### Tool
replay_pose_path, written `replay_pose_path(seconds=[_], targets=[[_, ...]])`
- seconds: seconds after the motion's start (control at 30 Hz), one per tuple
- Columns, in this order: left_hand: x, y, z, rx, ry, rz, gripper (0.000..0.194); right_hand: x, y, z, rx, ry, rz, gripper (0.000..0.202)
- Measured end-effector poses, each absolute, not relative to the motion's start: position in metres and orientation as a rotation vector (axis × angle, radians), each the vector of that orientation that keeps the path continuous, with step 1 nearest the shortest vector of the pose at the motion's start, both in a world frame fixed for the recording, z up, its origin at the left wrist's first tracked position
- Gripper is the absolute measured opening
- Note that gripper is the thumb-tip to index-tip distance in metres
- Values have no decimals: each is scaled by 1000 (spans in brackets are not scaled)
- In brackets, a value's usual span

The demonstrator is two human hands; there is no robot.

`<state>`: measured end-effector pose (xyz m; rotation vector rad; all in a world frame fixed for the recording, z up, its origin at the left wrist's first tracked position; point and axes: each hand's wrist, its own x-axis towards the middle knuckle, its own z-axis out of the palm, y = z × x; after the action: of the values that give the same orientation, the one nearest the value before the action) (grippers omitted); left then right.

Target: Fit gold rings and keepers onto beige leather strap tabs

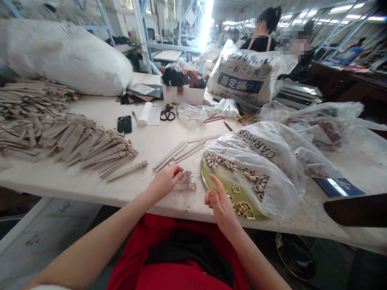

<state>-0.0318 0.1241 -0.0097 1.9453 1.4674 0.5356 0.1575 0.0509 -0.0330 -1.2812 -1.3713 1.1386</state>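
My left hand (167, 182) is closed, its fingertips pinched at the end of a buckled strap (188, 174) in a small group of light beige straps with metal buckles. The hand partly hides that group. To the right, my right hand (220, 203) holds nothing; its index finger is stretched out and its thumb is apart. It hovers by the rim of a green tray (204, 177). On the tray are gold-coloured square buckles (244, 209) and small beige loops (256, 177). A clear plastic bag (263, 141) covers part of the tray.
A large heap of buckled straps (75, 137) fills the table's left side. Loose plain strips (189, 151) lie ahead of my hands. Farther back are a phone (124, 124), black scissors (167, 113) and a white box (184, 96). People (263, 32) are beyond the table.
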Motion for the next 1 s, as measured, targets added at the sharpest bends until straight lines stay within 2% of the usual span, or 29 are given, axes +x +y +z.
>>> replay_pose_path(seconds=[0.2,0.33,0.53,0.73,0.87,0.93,1.0], targets=[[-41,172,-24,2320,1637,302,31,160,45,-41,-1367,-1505,1163,47],[-30,188,-20,2406,1790,227,25,160,46,-40,-1395,-1514,1156,41],[-19,183,-18,2417,1826,288,29,153,45,-36,-1355,-1566,1207,33],[-41,191,-11,2378,1907,366,17,170,46,-39,-1365,-1387,1256,34],[-57,163,5,2413,1907,712,16,179,50,-35,-1187,-981,1597,49],[-54,140,10,2524,1608,913,13,172,48,-31,-986,-848,1895,63],[-45,118,11,2649,1307,968,12,161,43,-25,-820,-834,2112,66]])
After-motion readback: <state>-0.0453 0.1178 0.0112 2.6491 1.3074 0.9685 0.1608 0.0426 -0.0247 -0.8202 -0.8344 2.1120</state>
